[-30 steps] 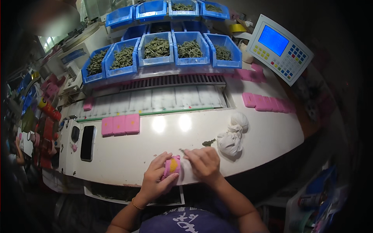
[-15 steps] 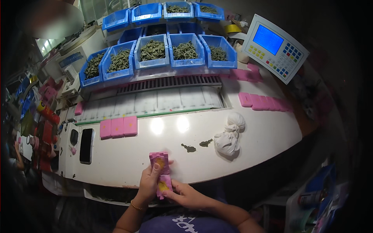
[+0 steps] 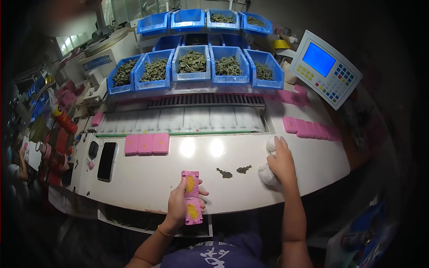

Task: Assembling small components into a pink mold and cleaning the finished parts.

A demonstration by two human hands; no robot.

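Note:
My left hand is closed round an opened pink two-part mold at the table's front edge. A yellow hollow shows in each of its halves. Out to the right, my right hand grips the neck of a tied white cloth pouch, which rests on the table. My fingers hide part of the pouch. Between my hands lie two flat dark-green pieces, one nearer the mold and the other nearer the pouch.
Three pink blocks sit side by side left of centre, near a black phone. Blue bins of green pieces stand at the back. A row of pink blocks and a keypad with a blue screen are at the right.
My right hand has left the mold and moved right to take hold of the cloth pouch. The mold now lies opened out in my left hand alone. The whole view has shifted slightly.

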